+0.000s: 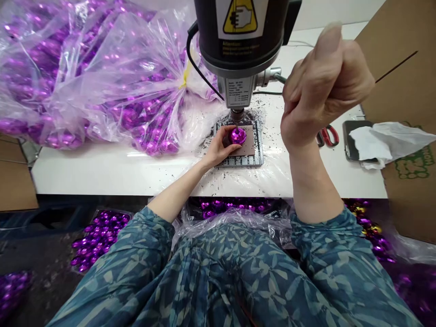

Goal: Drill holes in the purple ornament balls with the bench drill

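My left hand [218,147] pinches a shiny purple faceted ball [237,136] between thumb and fingers. The ball rests on a brown board [250,147] that lies on the slotted metal base [260,160] of a bench drill press [243,45]. Right above the ball is the drill's chuck [237,114]; the bit appears to meet the top of the ball. My right hand [323,86] is raised on the right, closed in a fist around the drill press's feed lever [280,78]. Most of the lever is hidden by the fist.
Large clear bags [102,77] of purple balls cover the table's left side. Dark shavings lie around the base. Red-handled pliers [329,136], a phone [354,141] and white tissue [384,141] lie right, beside a cardboard box [405,81]. More purple balls [102,234] sit below the table edge.
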Motion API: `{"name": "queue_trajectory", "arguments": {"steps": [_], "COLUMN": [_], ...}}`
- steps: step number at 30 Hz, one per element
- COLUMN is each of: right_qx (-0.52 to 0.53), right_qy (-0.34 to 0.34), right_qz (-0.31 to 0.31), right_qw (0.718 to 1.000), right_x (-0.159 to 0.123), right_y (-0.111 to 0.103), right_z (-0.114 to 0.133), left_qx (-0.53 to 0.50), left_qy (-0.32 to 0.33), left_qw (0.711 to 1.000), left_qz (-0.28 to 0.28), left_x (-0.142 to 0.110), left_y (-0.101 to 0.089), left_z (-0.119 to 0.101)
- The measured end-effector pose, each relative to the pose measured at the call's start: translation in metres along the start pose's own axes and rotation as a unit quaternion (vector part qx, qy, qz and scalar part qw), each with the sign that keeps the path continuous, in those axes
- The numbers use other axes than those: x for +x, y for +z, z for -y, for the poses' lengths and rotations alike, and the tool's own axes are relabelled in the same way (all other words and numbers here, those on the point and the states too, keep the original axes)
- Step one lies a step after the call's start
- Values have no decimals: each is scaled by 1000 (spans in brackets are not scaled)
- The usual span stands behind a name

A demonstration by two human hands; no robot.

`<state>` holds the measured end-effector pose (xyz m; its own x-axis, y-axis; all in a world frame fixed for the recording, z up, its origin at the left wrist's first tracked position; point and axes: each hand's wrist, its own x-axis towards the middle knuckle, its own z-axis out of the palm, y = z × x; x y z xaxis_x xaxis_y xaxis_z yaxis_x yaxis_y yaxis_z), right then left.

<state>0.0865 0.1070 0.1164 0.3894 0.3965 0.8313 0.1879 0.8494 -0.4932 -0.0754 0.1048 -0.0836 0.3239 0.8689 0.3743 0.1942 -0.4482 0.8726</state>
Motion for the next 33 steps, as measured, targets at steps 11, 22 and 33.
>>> {"name": "queue_trajectory", "arguments": {"steps": [11, 22, 33], "right_qx": [-13, 5, 67], "right_qy": [-12, -80, -46], "right_qz": [-11, -30, -20], "right_qw": [1000, 996, 997], "right_x": [-17, -30, -11], "right_y": [-9, -20, -8], "right_z": [-19, -45, -13], "left_qx": [-9, -40, -18], "left_qy": [-12, -28, -20], "left_qw": [1000, 999, 999], "left_qz": [-7, -6, -17], "left_x": [-1, 0, 1], "left_y": [2, 3, 5], "left_z": [0, 0, -2]}}
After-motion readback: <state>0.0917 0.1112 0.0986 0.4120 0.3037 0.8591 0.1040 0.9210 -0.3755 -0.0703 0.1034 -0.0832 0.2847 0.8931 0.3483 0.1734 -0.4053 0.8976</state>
